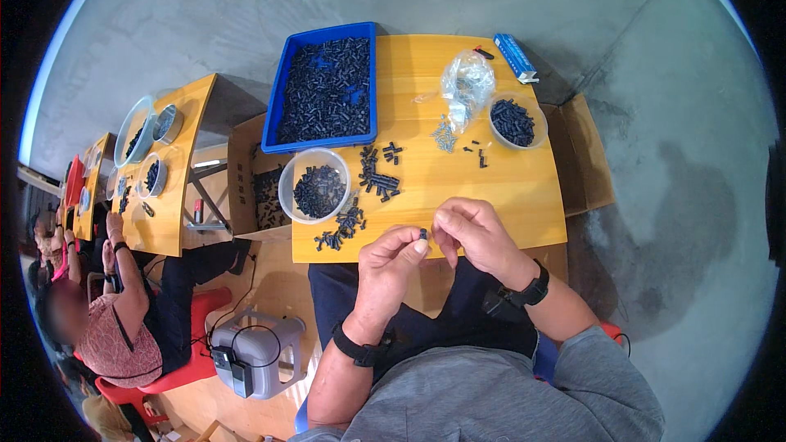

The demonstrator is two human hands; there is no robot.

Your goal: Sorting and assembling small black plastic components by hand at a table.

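Over the near edge of the yellow table, my left hand [388,266] pinches a small black plastic part [423,233] between thumb and forefinger. My right hand [481,239] is just right of it, fingers drawn together; whatever they hold, if anything, is too small to make out. Loose black parts [378,182] lie in a cluster beyond my left hand, with smaller black pieces [342,227] nearer the edge. Beside them stands a clear round tub [288,184] of small black pieces. Farther right, another round tub [542,127] holds black cylindrical parts, near some small silvery pieces [444,136].
A blue tray [372,90] heaped with black parts sits at the table's far left. A clear plastic bag [467,86] and a blue box [514,57] lie far right. Cardboard boxes [583,155] flank the table. At left, a seated person [123,319] works at another table [168,196].
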